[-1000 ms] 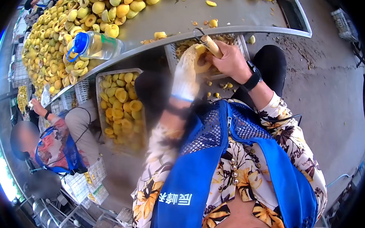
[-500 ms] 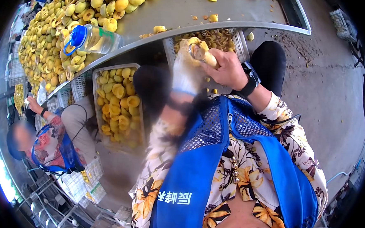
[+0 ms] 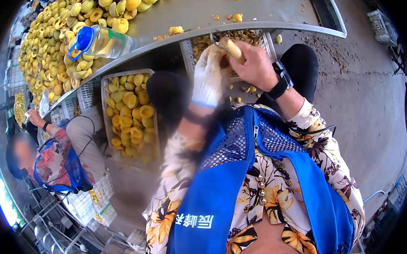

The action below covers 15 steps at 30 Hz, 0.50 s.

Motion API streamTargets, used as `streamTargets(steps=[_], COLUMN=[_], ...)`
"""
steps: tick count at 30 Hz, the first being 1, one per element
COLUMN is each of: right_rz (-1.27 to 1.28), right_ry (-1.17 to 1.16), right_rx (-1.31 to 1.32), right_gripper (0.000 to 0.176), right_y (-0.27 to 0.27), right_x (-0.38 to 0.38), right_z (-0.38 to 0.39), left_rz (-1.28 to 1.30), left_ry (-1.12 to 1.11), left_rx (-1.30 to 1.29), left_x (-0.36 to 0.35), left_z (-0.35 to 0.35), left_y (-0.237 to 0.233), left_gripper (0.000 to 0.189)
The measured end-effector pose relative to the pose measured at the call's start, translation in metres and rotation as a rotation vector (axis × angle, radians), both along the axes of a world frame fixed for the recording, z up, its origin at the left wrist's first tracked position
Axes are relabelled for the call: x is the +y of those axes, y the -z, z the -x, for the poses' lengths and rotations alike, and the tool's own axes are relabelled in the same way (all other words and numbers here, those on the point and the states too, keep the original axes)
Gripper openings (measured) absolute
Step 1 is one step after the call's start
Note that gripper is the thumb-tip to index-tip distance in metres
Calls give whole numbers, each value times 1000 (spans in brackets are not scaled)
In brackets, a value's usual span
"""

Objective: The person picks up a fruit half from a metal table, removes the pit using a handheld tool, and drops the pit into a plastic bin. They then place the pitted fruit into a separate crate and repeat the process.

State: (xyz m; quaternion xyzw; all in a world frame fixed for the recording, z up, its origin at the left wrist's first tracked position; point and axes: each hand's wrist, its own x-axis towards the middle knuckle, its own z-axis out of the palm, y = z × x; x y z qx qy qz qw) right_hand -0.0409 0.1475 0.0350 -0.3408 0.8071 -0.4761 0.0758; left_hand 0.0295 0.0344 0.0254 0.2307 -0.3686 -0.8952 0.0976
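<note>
My left hand (image 3: 208,76), in a white knitted glove with stained fingers, is closed near the table's front edge. What it holds, if anything, is hidden between its fingers and my other hand. My bare right hand (image 3: 254,65) grips the light wooden handle (image 3: 231,50) of a tool with a curved metal loop at its tip. The two hands are close together. Below and beyond them stands a white crate (image 3: 268,47) holding cut fruit pieces and bits.
Halved yellow fruit (image 3: 47,48) is heaped on the metal table (image 3: 179,8), beside a blue-capped water bottle (image 3: 109,42). A crate of fruit halves (image 3: 131,112) stands left of my legs. A co-worker (image 3: 60,157) sits farther left. Scraps lie on the floor.
The yellow fruit piece seen at my gloved fingers before no longer shows there. The tool's metal loop now points up and away from the glove, and my left hand sits slightly lower.
</note>
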Motion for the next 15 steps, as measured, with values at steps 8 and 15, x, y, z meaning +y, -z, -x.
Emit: streamTargets(steps=[8,15], right_rz=[-128,-189], right_ry=[185,54], right_rx=[-169,-200], right_gripper=[33,26], right_y=[-2,9], right_x=[1,-1], right_z=[-9,-22], left_rz=[163,48], left_ry=[-47,-152], left_rx=[-33,-57], left_x=[-21,-15], left_z=[3,9], left_y=[9,-6], left_gripper=[31,33])
